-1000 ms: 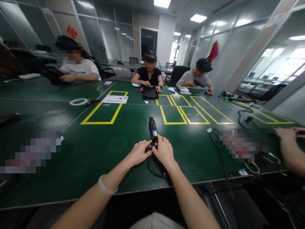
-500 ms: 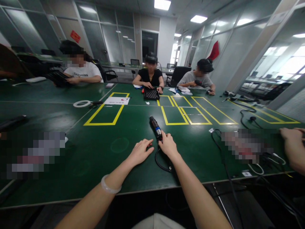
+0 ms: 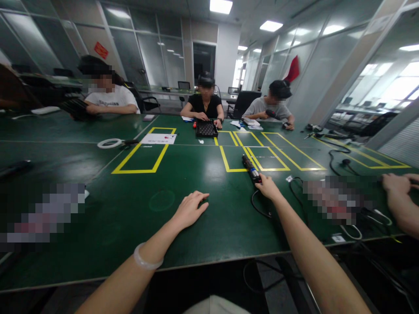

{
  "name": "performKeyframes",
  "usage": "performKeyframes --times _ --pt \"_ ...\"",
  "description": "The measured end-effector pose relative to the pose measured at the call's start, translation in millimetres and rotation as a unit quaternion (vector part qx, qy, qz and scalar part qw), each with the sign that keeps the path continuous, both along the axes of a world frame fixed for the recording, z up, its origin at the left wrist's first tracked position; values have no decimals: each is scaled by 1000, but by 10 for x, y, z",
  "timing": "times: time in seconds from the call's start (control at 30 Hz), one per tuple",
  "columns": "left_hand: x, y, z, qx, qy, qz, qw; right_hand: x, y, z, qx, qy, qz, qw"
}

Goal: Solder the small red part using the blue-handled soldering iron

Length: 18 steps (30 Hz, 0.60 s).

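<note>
My right hand (image 3: 269, 186) is stretched out to the right over the green table (image 3: 131, 209) and grips the near end of a black corded tool (image 3: 251, 168) with a blue and silver band. The tool lies on the table, pointing away across a yellow tape line. Its black cable (image 3: 258, 207) loops back toward me. My left hand (image 3: 190, 209) rests flat on the table with fingers extended, holding nothing. A pale bangle (image 3: 145, 261) sits on my left wrist.
Yellow taped rectangles (image 3: 144, 150) mark the table. Three people sit at the far side; one has a black tray (image 3: 206, 128). A white ring (image 3: 108, 143) and a paper sheet (image 3: 159, 138) lie left of centre. Another person's hand (image 3: 397, 185) and cables (image 3: 340, 162) are at right.
My right hand has slid the corded tool away from my left hand, to the right and farther out, onto the yellow line. My left hand has stayed flat in place.
</note>
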<state>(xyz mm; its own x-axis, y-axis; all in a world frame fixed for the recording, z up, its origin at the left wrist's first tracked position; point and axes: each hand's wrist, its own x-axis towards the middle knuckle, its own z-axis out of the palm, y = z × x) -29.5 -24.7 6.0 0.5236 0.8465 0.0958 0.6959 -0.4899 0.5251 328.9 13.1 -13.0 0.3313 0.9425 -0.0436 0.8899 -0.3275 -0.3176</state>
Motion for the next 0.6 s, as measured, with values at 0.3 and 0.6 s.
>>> performKeyframes --times 0.3,0.6 --pt "27 9 19 2 14 -3 1000 1119 183 35 -9 2 -39 999" --pt "42 21 11 -4 8 -4 1000 1389 273 167 -4 62 -27 998"
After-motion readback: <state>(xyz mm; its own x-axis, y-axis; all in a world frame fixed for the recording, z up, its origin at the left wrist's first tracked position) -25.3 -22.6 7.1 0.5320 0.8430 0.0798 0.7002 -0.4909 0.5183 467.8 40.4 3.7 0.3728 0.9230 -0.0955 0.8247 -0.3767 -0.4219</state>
